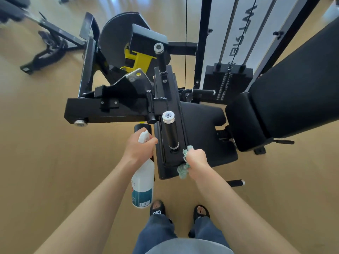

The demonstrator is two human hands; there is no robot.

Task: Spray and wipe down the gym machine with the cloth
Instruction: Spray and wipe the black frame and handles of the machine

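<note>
A person stands on a smooth tan floor [45,153] over a black steel gym machine [110,107], both bare forearms reaching down toward its near end. The left hand [139,147] is wrapped tight around the neck of a white plastic spray bottle [144,182], fingers closed at the white trigger head, which points toward the machine's frame. The bottle's rounded body hangs below the wrist, its blue-and-white label and a barcode facing the camera. The right hand [197,160] is clenched on a crumpled pale green cloth [184,167], soft and fuzzy in texture, and presses it against the near right edge of a glossy black metal plate [167,99] that runs along the machine. Tufts of cloth show above and below the fist.

Just beside the cloth, a black cylindrical grip with a silver end cap [170,131] rises from the plate; a second, similar grip [160,57] stands at the plate's far end. To the right of the plate lies a matte black padded seat [201,125], and beyond it a long padded backrest [293,88] tilts toward the upper right corner. A yellow painted bracket [139,61] sits beside a dark disc-shaped cam at the far side. Blue jeans and black open-toed sandals [157,209] appear at the bottom.
</note>
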